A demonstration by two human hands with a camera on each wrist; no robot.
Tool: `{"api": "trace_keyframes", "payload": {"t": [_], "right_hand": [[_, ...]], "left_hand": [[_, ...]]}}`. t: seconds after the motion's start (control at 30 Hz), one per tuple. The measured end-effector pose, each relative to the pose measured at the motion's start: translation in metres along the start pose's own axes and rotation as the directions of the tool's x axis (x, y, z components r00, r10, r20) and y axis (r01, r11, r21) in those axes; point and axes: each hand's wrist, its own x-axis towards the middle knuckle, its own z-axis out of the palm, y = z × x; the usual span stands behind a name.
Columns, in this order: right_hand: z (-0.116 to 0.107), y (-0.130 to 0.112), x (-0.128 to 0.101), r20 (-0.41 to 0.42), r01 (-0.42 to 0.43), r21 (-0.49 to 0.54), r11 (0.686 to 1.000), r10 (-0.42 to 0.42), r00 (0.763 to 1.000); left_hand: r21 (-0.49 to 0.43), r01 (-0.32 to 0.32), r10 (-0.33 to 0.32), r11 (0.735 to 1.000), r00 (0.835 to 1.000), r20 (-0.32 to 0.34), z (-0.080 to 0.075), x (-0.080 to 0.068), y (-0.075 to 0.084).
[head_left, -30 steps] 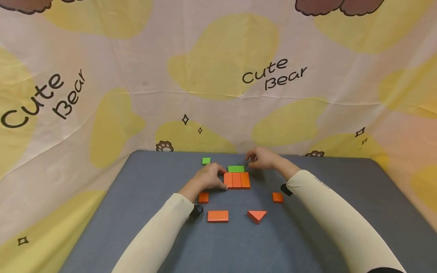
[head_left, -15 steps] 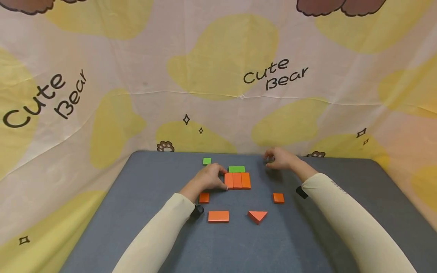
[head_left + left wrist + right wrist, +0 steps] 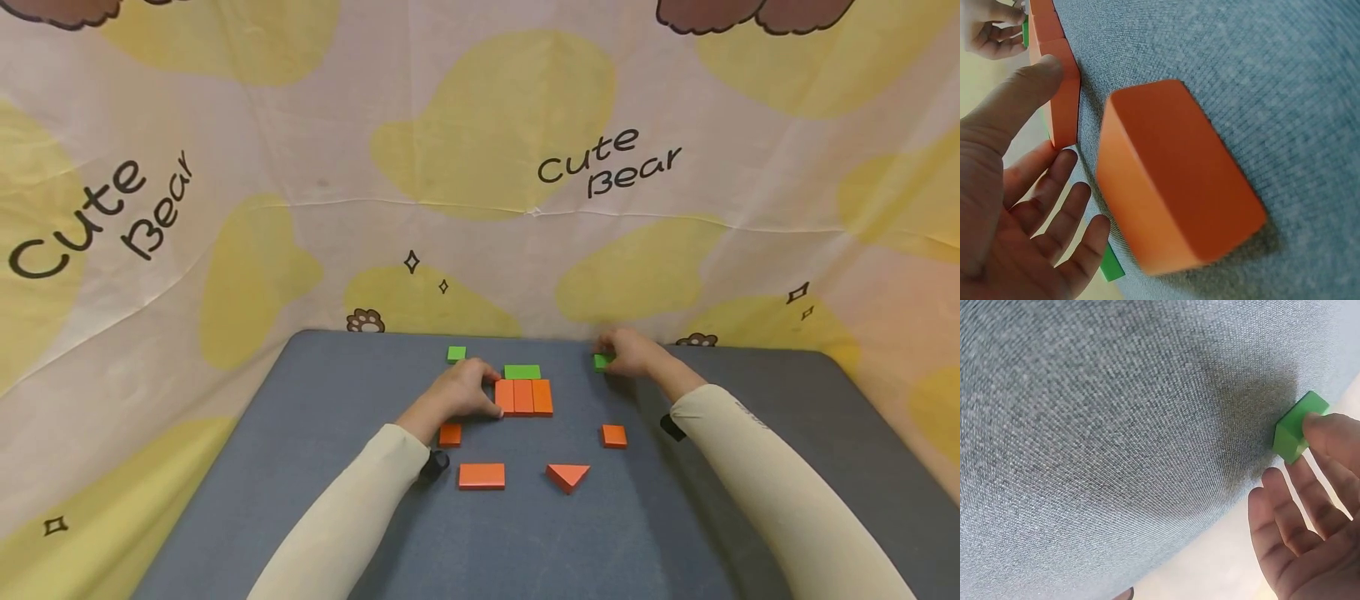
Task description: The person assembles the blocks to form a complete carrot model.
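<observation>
Green cube [image 3: 601,361], upper right of centre in head view, is touched by thumb of right hand [image 3: 628,357]; fingers relaxed, no pinch. Left hand [image 3: 459,392], fingers loose, is pressed vs. orange row [image 3: 523,397], well left of cube.

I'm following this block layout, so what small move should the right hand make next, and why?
Probably close the right hand on the small green cube and lift it. Its fingertips already touch the cube at the table's far edge, no firm grip shows yet, and the left hand steadies the orange blocks.
</observation>
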Motion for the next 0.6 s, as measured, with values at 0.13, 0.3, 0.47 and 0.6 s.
{"api": "trace_keyframes", "payload": {"t": [0.13,0.3,0.47,0.6], "right_hand": [[0.001,-0.001,0.002,-0.007,0.013,-0.003,1.0,-0.013,1.0],[0.002,-0.012,0.009,0.002,-0.026,0.016,1.0,0.026,1.0],[0.004,-0.032,0.023,0.005,-0.027,0.017,0.999,0.027,1.0],[0.008,-0.044,0.034,-0.002,-0.011,0.001,1.0,0.011,1.0]], "left_hand": [[0.005,0.0,0.0,1.0,1.0,0.0,-0.001,0.0,0.0],[0.0,-0.002,0.002,1.0,1.0,-0.002,0.0,0.001,-0.001],[0.0,0.003,-0.003,1.0,1.0,0.005,0.001,0.001,-0.002],[-0.004,0.008,-0.008,1.0,1.0,0.013,0.0,0.002,-0.002]]}}
